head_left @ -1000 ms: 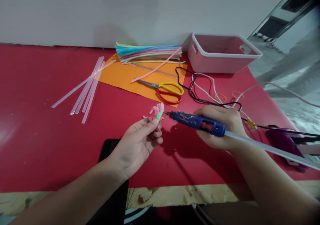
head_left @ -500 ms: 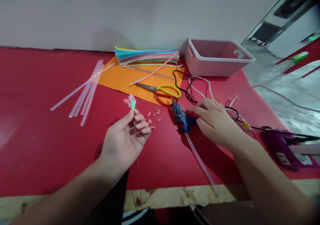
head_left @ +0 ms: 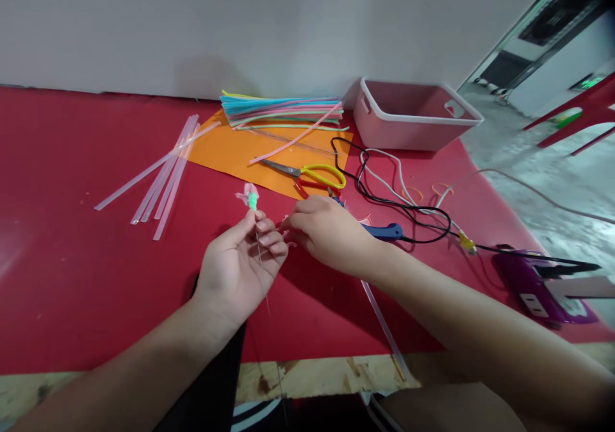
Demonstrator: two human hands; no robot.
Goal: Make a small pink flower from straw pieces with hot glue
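Between the thumb and fingers of my left hand [head_left: 243, 259] is a small flower [head_left: 250, 196], pink on top and green below, on a thin wire stem. The wire runs down past my palm. My right hand [head_left: 327, 230] is just right of it, low over the table, with its fingers bent together at some small curled pink pieces [head_left: 291, 245]. Whether a piece is between those fingertips is hidden. Partly behind my right hand lies a blue glue gun [head_left: 384, 231], with a clear glue stick [head_left: 382, 316] pointing toward the table's front edge.
Scissors [head_left: 319, 177] with yellow and red handles lie on an orange sheet [head_left: 230, 153], below a bundle of pipe cleaners [head_left: 283, 108]. Loose glue sticks [head_left: 166, 175] lie at left. A pink bin [head_left: 413, 124], tangled cords [head_left: 384, 195] and a purple power strip [head_left: 533, 291] are at right.
My right hand has left the glue gun's handle and moved left to the pink pieces beside my left hand. The left hand still holds the flower in nearly the same spot.
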